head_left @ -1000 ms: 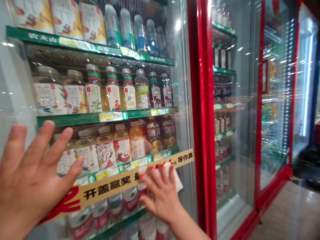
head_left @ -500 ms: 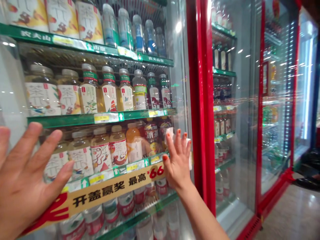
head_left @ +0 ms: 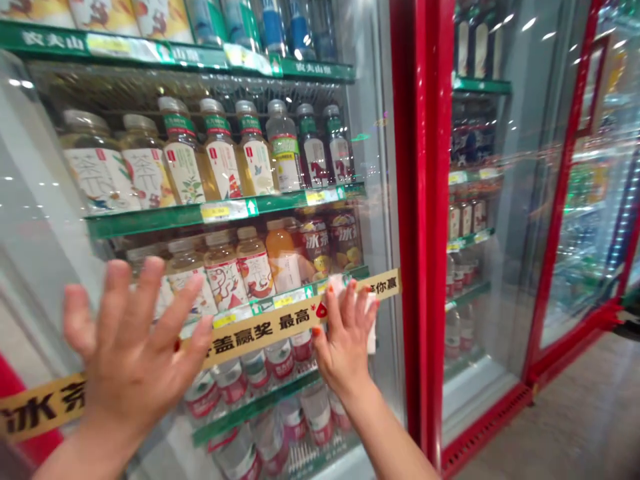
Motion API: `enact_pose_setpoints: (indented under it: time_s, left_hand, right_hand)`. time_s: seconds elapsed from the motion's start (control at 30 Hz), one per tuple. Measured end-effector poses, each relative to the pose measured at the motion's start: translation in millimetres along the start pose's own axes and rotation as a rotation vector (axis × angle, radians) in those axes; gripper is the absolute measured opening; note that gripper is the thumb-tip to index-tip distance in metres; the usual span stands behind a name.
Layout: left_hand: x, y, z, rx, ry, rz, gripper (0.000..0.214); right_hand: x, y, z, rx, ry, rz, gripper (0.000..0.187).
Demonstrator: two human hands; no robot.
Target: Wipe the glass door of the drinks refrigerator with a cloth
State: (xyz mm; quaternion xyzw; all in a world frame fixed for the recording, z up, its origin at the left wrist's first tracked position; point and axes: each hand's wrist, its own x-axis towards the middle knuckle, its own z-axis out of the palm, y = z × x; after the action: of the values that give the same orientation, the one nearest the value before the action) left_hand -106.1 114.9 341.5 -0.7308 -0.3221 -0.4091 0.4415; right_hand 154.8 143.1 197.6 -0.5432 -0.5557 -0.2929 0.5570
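My left hand (head_left: 134, 340) is raised before the glass door of a drinks fridge, fingers spread. Nothing is in it, and whether the palm touches the glass I cannot tell. Farther right, my right hand (head_left: 346, 343), with orange-red nails, presses a white tissue (head_left: 371, 327) flat against the door. The tissue shows past the fingertips and at the right side of the hand; the rest is hidden beneath it. A yellow strip with black lettering (head_left: 257, 333) crosses the glass behind both hands, which cover parts of it.
Behind the glass stand several rows of bottles (head_left: 220, 160) on shelves with green edges (head_left: 170, 220). A red frame post (head_left: 435, 220) borders the door on the right. Beyond it are more red-framed fridges and a shiny floor (head_left: 565, 427).
My right hand and the tissue have moved down the glass, onto the yellow strip. My left hand has shifted right, farther into view. The camera view has tilted lower.
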Motion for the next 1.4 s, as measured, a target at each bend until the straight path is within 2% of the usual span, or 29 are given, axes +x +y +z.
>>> enact_pose_setpoints:
  time_s: [0.07, 0.13, 0.2, 0.27, 0.33, 0.37, 0.43, 0.47, 0.53, 0.6, 0.63, 0.7, 0.73, 0.77, 0.83, 0.9, 0.93, 0.97, 1.0, 1.07, 1.1, 1.13, 1.17, 1.2, 1.27, 1.33, 1.37, 1.4]
  left_hand:
    - [-6, 21, 8.3, 0.095, 0.007, 0.097, 0.087]
    - [-9, 34, 16.9, 0.149, -0.011, 0.129, 0.084]
    - [-10, 39, 22.3, 0.161, -0.02, 0.086, 0.082]
    - [-11, 40, 23.5, 0.16, -0.021, 0.047, 0.083]
    - [-11, 40, 22.2, 0.164, -0.032, 0.035, 0.085]
    - [-11, 40, 21.2, 0.167, -0.037, 0.037, 0.085]
    - [-11, 40, 19.5, 0.172, -0.051, 0.034, 0.086]
    - [-11, 40, 19.0, 0.173, -0.053, 0.04, 0.086]
    - [-12, 38, 18.8, 0.164, -0.058, 0.037, 0.084]
    - [-13, 36, 19.5, 0.147, -0.057, 0.025, 0.083]
    - [-13, 36, 20.2, 0.14, -0.052, 0.019, 0.083]
    - [-14, 36, 21.8, 0.137, -0.053, 0.014, 0.084]
    - [-14, 37, 22.6, 0.142, -0.051, 0.017, 0.084]
    - [-14, 39, 23.5, 0.147, -0.042, 0.017, 0.085]
    - [-14, 42, 24.9, 0.158, -0.024, 0.005, 0.085]
    - [-13, 44, 25.4, 0.164, -0.016, -0.005, 0.084]
    - [-13, 44, 25.1, 0.167, -0.02, -0.011, 0.084]
    - [-13, 43, 24.6, 0.167, -0.024, -0.013, 0.083]
    - [-13, 43, 23.8, 0.165, -0.029, -0.011, 0.083]
    - [-13, 40, 22.3, 0.156, -0.038, -0.001, 0.083]
    - [-13, 39, 21.9, 0.152, -0.042, 0.014, 0.084]
    - [-13, 38, 21.9, 0.149, -0.043, 0.029, 0.085]
    - [-13, 38, 22.3, 0.147, -0.038, 0.039, 0.085]
    - [-13, 38, 23.2, 0.147, -0.024, 0.041, 0.085]
    - [-12, 41, 25.9, 0.149, 0.014, 0.032, 0.082]
    - [-10, 44, 28.1, 0.147, 0.048, 0.021, 0.08]
    - [-10, 44, 28.0, 0.133, 0.066, 0.019, 0.081]
    - [-10, 44, 26.5, 0.099, 0.086, 0.021, 0.083]
  right_hand:
    - [33, -18, -2, 0.016, -0.003, -0.111, 0.077]
    - [27, -14, 2, 0.034, -0.004, -0.188, 0.075]
    - [-14, 12, 10, 0.05, 0.007, -0.12, 0.07]
    - [-71, 49, 18, 0.059, 0.054, 0.114, 0.067]
    - [-122, 73, 25, 0.056, 0.127, 0.336, 0.068]
    - [-141, 74, 27, 0.052, 0.153, 0.404, 0.069]
    - [-161, 51, 30, 0.041, 0.165, 0.453, 0.072]
    - [-160, 29, 30, 0.038, 0.143, 0.442, 0.073]
    - [-141, -19, 27, 0.039, 0.03, 0.333, 0.077]
    - [-108, -50, 21, 0.054, -0.094, 0.095, 0.079]
    - [-92, -53, 18, 0.06, -0.115, -0.035, 0.078]
    - [-68, -31, 11, 0.056, -0.071, -0.184, 0.073]
    - [-61, -10, 9, 0.05, -0.031, -0.165, 0.071]
    - [-59, 14, 8, 0.043, 0.004, -0.074, 0.07]
    - [-65, 54, 11, 0.036, 0.056, 0.215, 0.071]
    - [-88, 66, 17, 0.035, 0.094, 0.43, 0.073]
    - [-104, 58, 19, 0.034, 0.096, 0.454, 0.074]
    - [-120, 43, 20, 0.028, 0.068, 0.4, 0.075]
    - [-135, 24, 19, 0.024, 0.026, 0.26, 0.076]
    - [-152, -10, 16, 0.005, -0.062, -0.197, 0.072]
    - [-151, -18, 14, -0.016, -0.09, -0.418, 0.068]
    - [-140, -19, 11, -0.044, -0.1, -0.566, 0.066]
    - [-121, -12, 9, -0.07, -0.093, -0.61, 0.064]
    - [-94, 0, 6, -0.09, -0.075, -0.552, 0.065]
    - [-23, 27, -1, -0.083, -0.028, -0.273, 0.071]
    - [46, 40, -10, -0.033, 0.033, -0.05, 0.071]
    - [71, 39, -14, -0.015, 0.058, -0.012, 0.071]
    - [86, 32, -17, -0.004, 0.071, -0.048, 0.07]
